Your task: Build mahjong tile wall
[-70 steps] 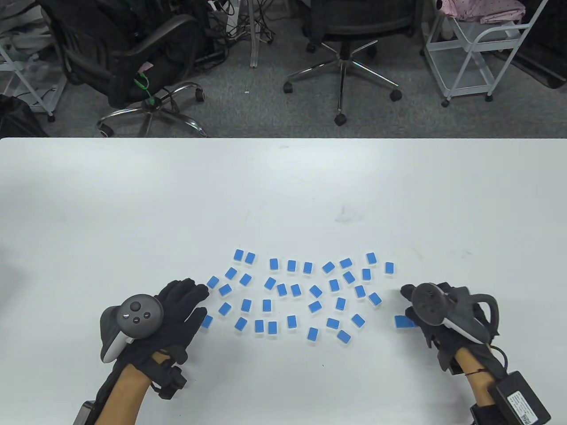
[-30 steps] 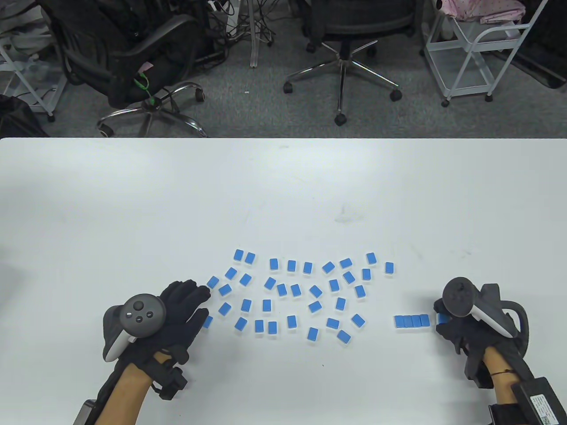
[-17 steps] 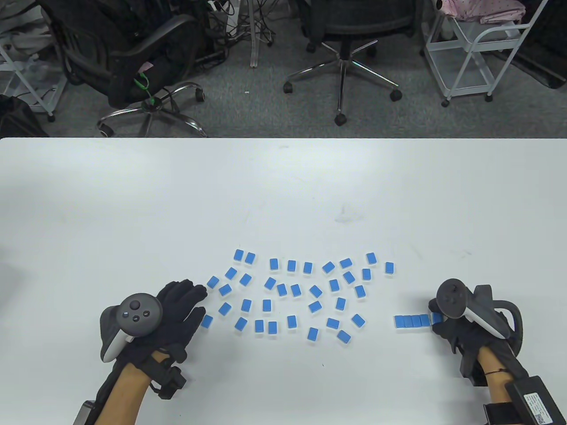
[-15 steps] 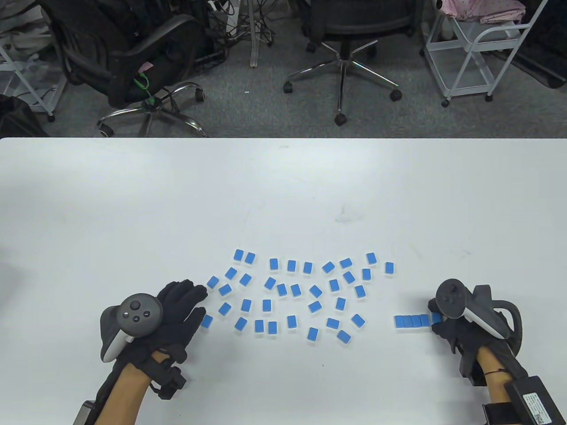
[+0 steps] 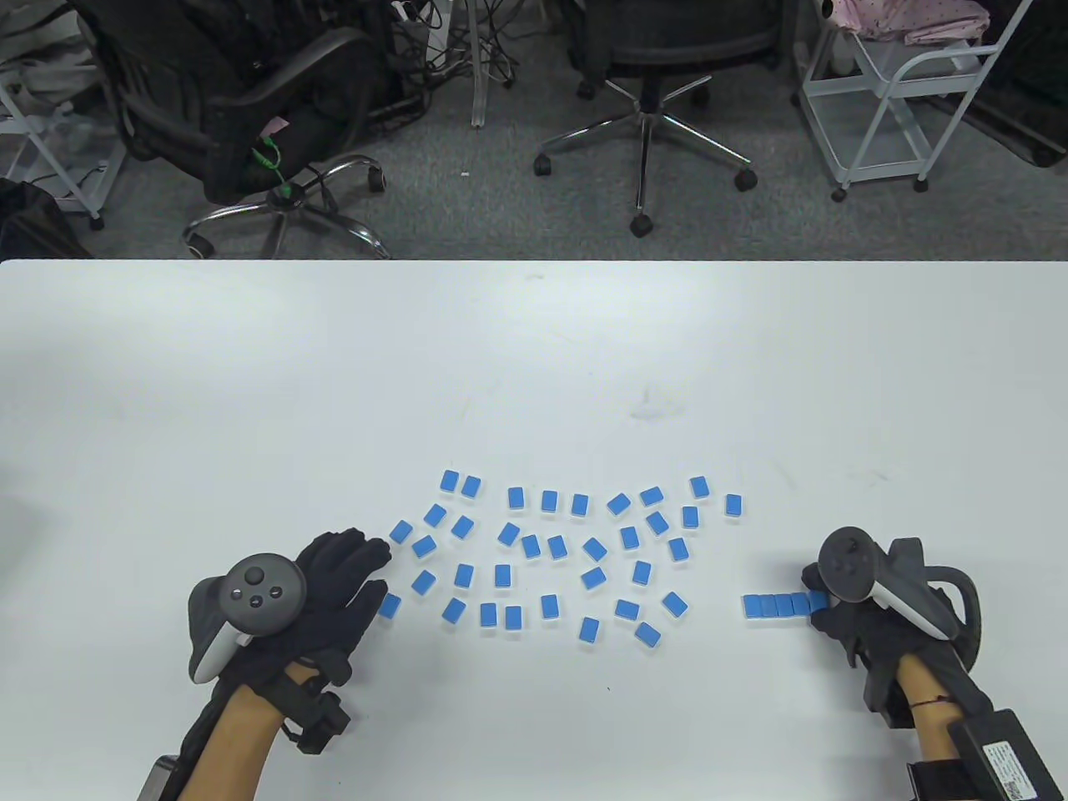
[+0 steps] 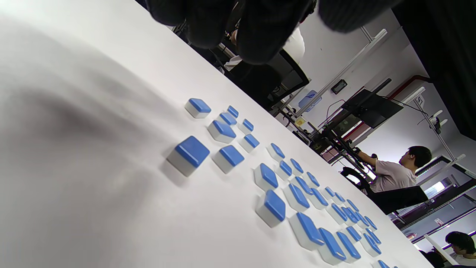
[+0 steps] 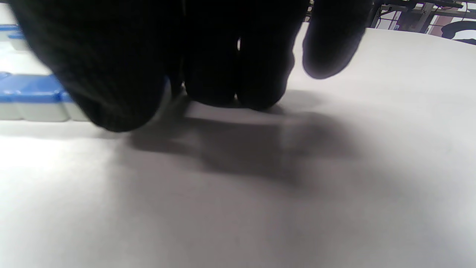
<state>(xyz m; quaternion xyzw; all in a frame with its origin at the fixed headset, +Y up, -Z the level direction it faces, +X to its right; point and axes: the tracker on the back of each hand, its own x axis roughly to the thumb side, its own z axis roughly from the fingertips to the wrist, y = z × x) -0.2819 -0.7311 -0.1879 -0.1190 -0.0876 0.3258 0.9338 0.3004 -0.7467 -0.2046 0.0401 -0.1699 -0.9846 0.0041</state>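
Left hand (image 5: 325, 596): flat on the white table (image 5: 534, 350), fingers spread, holding nothing.
Loose tiles (image 5: 551, 555): scattered blue-side up, mid-table.
Tile row (image 5: 776, 606): side by side, touching.
Right hand (image 5: 851, 613): fingertips at the row's right end; grip hidden.

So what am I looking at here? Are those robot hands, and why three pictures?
No robot: these are a person's two hands in black sensor gloves, each with a tracker strapped to its back. One camera looks down on the white table; the other two sit on the wrists, so gloved fingers hang in at the top of those views. The left hand lies flat beside the loose tiles, blue-backed mahjong tiles scattered face down, and holds nothing. The right hand is at the right end of the short row of tiles set side by side, the start of a wall. Its fingers hide the end tile, so whether it is gripped cannot be told.
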